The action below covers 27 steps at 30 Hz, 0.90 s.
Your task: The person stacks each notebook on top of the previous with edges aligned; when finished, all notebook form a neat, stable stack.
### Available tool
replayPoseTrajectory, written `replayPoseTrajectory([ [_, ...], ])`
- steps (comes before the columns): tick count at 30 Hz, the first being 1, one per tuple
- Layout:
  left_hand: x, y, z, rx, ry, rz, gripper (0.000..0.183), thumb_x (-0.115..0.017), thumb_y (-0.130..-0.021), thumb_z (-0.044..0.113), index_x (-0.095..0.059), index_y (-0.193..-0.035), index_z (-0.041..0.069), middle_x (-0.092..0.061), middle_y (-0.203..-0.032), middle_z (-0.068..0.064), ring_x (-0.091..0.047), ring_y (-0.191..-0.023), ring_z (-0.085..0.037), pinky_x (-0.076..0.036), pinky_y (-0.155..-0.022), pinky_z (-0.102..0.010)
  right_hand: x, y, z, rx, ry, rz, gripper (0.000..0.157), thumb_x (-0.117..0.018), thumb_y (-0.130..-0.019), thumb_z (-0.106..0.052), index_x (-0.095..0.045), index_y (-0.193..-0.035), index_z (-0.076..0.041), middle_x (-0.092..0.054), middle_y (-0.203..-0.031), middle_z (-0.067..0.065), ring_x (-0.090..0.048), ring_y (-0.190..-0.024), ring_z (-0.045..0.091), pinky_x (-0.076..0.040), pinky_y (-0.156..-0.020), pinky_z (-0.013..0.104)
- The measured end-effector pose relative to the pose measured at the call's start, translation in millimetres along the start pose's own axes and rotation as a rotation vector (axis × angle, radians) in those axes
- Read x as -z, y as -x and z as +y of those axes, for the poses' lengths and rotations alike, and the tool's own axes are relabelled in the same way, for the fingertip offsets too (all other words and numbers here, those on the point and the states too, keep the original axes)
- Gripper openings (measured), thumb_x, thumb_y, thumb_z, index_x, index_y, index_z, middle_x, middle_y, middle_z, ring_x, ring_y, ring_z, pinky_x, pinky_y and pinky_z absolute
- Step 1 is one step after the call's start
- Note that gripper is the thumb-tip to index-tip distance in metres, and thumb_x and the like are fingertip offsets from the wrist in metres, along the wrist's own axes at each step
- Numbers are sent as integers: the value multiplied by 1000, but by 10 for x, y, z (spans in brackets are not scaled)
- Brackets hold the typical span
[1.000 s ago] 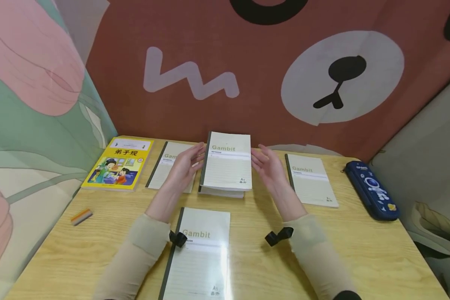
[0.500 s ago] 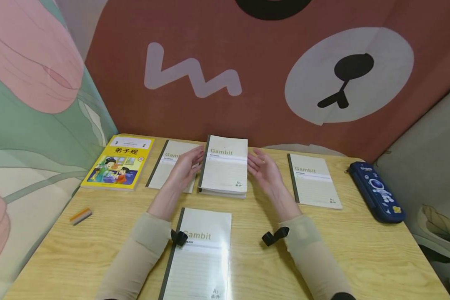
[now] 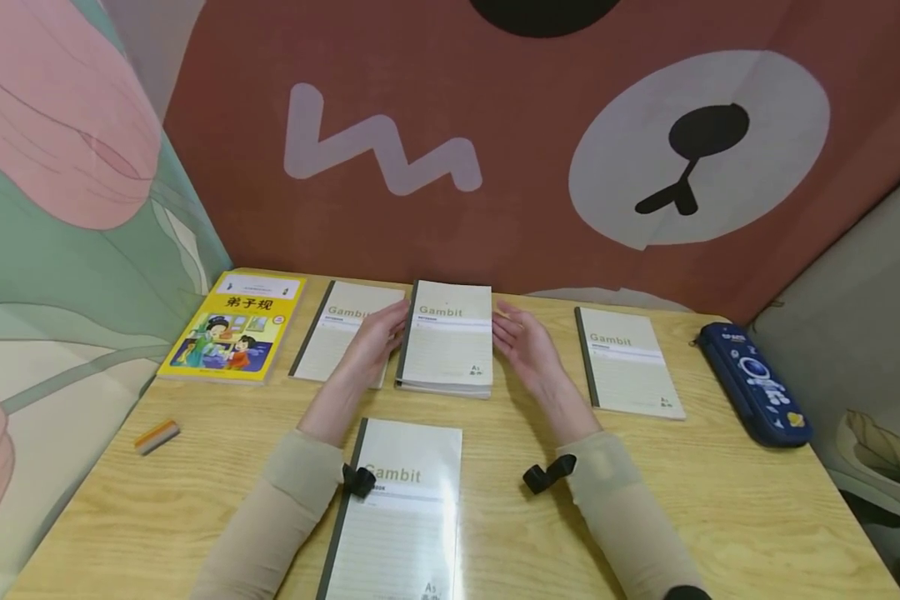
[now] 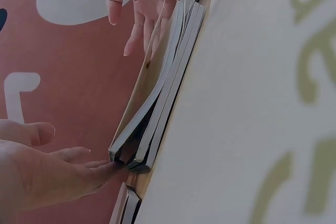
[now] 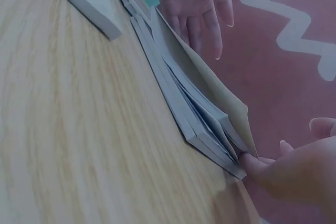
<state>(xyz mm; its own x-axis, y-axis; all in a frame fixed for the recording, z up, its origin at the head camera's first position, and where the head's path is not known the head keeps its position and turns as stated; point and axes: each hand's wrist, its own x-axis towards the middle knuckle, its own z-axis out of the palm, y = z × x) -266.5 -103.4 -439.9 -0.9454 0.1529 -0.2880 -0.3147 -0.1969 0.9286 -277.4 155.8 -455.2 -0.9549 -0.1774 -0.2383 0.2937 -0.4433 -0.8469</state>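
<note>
A white Gambit notebook (image 3: 450, 342) with a dark spine lies on top of a small stack at the back middle of the table. Its pages and cover bow upward from the notebooks (image 5: 173, 108) beneath, as the right wrist view shows. My left hand (image 3: 375, 337) is at the spine side, fingers extended, fingertips against the spine in the left wrist view. Opposite it, my right hand (image 3: 528, 346) has its fingers extended along the page edge. In the right wrist view, that hand's fingertips (image 5: 252, 163) touch the raised top notebook's corner.
Another Gambit notebook (image 3: 397, 533) lies in front between the forearms. More notebooks lie left (image 3: 322, 350) and right (image 3: 630, 375) of the stack. A yellow picture-cover book (image 3: 232, 333) and a small striped block (image 3: 157, 436) are at left, a blue pencil case (image 3: 753, 383) at right.
The top notebook has come down from above the stack and its edges now line up with those below. Both hands have lowered slightly with it, staying at its two sides.
</note>
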Motion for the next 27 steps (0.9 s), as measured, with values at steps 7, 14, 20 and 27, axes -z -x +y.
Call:
replayPoseTrajectory([
  [7, 6, -16, -3, 5, -49, -20, 56, -44, -111, 23, -28, -162, 5, -20, -174, -4, -18, -161, -22, -17, -134, -37, -12, -6, 27, 0, 36, 7, 57, -34, -109, -20, -25, -160, 2, -21, -170, 23, -21, -160, 32, -16, -134, 40],
  [14, 1, -10, -6, 20, -80, -15, 57, -44, -110, 26, -29, -162, 5, -20, -174, -4, -17, -162, -20, -18, -134, -36, -48, -4, 37, 0, 125, -14, 56, -33, -109, -17, -24, -161, 4, -17, -172, 21, -17, -161, 31, -14, -135, 38],
  [20, -1, -22, -24, 23, -83, -20, 57, -44, -110, 26, -29, -161, 3, -21, -174, -7, -18, -162, -22, -17, -134, -37, -70, -2, 40, 3, 182, -3, 55, -35, -109, -14, -25, -160, 5, -17, -172, 22, -18, -161, 31, -16, -134, 38],
  [27, -3, -25, -24, 31, -105, -23, 58, -44, -111, 27, -29, -162, 3, -21, -174, -6, -17, -162, -23, -16, -134, -38, -92, 20, 34, 17, 240, -10, 54, -37, -108, -14, -30, -158, 7, -21, -171, 21, -22, -160, 30, -20, -133, 39],
])
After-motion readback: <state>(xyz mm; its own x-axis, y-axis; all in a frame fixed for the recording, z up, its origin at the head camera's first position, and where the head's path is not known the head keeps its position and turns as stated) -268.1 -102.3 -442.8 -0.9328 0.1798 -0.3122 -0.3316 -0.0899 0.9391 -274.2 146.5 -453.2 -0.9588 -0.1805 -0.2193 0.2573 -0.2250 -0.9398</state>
